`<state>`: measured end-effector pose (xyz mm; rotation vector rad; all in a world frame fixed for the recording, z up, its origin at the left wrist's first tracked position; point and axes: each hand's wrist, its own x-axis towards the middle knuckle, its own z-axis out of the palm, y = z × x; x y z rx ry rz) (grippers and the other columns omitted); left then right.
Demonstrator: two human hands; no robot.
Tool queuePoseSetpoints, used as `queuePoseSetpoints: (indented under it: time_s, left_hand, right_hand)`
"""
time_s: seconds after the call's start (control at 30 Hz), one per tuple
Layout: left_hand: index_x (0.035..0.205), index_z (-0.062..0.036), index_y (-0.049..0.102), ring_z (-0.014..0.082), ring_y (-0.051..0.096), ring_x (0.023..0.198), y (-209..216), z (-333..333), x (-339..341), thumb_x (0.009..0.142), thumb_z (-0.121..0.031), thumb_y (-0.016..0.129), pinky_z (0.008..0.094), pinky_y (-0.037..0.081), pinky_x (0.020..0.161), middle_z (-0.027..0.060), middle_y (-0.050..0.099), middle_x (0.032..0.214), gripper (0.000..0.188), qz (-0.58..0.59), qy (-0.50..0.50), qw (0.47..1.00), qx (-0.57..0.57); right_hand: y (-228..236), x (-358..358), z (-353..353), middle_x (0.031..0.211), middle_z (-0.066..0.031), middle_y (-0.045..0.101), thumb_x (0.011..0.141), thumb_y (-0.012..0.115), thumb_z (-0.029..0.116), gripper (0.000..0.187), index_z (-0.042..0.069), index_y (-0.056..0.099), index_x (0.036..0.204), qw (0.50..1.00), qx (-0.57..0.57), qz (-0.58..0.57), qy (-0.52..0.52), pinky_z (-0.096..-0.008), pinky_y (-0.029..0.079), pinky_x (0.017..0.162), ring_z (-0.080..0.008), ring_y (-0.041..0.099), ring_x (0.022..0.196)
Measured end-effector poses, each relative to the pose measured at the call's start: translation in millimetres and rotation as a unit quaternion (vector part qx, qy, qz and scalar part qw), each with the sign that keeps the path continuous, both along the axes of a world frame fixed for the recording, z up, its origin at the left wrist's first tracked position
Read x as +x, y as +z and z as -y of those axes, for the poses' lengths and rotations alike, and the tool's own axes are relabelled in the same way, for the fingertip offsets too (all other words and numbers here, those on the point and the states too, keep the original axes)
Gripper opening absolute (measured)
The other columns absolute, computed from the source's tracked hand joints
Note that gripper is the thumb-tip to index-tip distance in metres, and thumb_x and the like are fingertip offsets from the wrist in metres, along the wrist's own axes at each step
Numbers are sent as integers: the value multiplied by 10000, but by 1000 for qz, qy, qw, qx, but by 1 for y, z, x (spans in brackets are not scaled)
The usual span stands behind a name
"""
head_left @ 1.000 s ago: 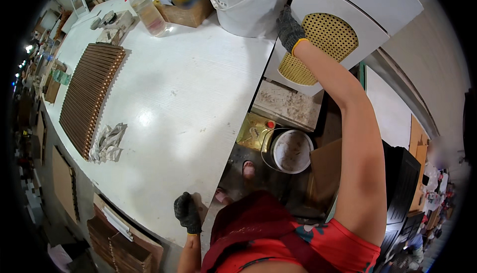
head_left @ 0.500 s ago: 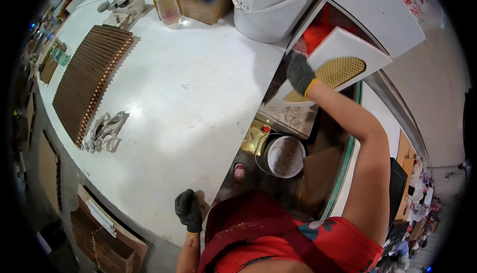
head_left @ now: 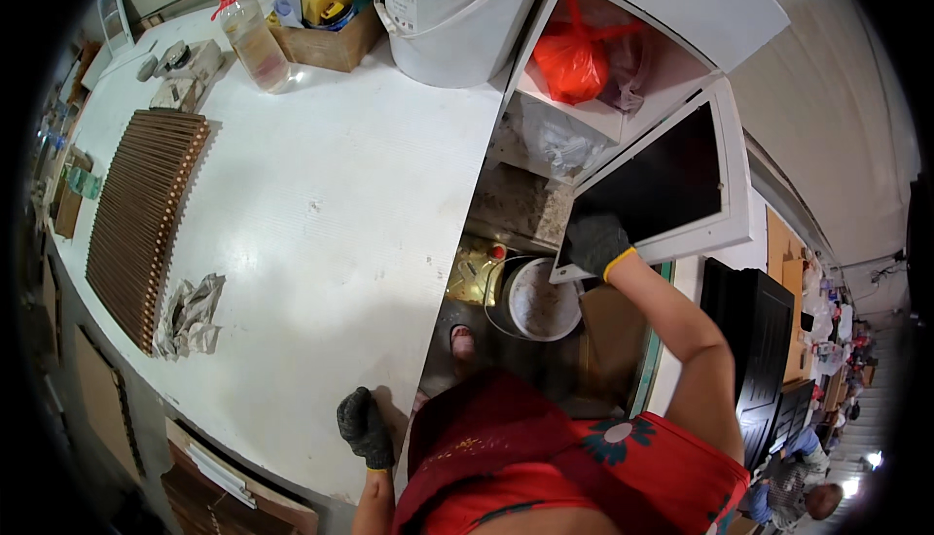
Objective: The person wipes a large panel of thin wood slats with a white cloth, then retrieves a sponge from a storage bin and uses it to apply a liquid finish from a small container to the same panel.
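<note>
Since the earlier frame, the cabinet door (head_left: pixel 671 170) had swung further out, baring its dark inner panel and the red plastic bag (head_left: pixel 572 60) in the compartment, while the right hand (head_left: pixel 598 246) had come down and nearer the body along with it. The door now stood wide open beside the worktable (head_left: pixel 321 243), tilted outward from the white cabinet (head_left: pixel 681 5), above and just right of the paint-stained bucket (head_left: pixel 550 300).

The right hand, in a dark knitted glove, lay against the door's near, lower corner; its fingers were partly hidden, so whether they had closed round the edge could not be told. The left hand (head_left: pixel 365 428), gloved alike, rested on the table's near edge with its fingers curled together and nothing visible in them.

The door looked stiff, fairly light and smooth-faced, probably carried by hinges on its far side. The white frame seemed the sound place to hold, at that free corner, rather than the thinner-looking panel, which might flex under pressure.
</note>
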<state>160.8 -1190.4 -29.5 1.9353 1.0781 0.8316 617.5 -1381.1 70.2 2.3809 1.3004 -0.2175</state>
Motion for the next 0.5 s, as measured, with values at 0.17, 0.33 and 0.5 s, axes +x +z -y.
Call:
queuePoseSetpoints:
  time_s: [0.17, 0.33, 0.5]
  left_hand:
    - [991, -27, 685, 254, 629, 925, -6, -5, -1, 823, 37, 654, 365, 508, 847, 118, 665, 985, 182, 5, 12, 1000, -16]
    - [986, -30, 686, 254, 632, 907, -14, -5, -1, 813, 39, 657, 363, 509, 834, 115, 667, 968, 189, 9, 12, 1000, 4]
    - [961, -34, 687, 261, 637, 883, -11, -6, 7, 802, 30, 673, 363, 511, 820, 121, 669, 948, 172, 15, 11, 1000, 24]
  right_hand:
    - [3, 113, -99, 1293, -220, 528, 853, 568, 522, 717, 30, 435, 1357, 891, 403, 190, -93, -484, 440, 918, -380, 536, 1123]
    - [33, 235, -147, 1184, -191, 628, 777, 621, 527, 545, 90, 633, 1103, 810, 409, 203, -368, -531, 486, 872, -373, 604, 1091]
    - [10, 258, -104, 1240, -184, 614, 838, 569, 428, 526, 63, 625, 1212, 766, 516, 10, -382, -428, 459, 950, -351, 588, 1129]
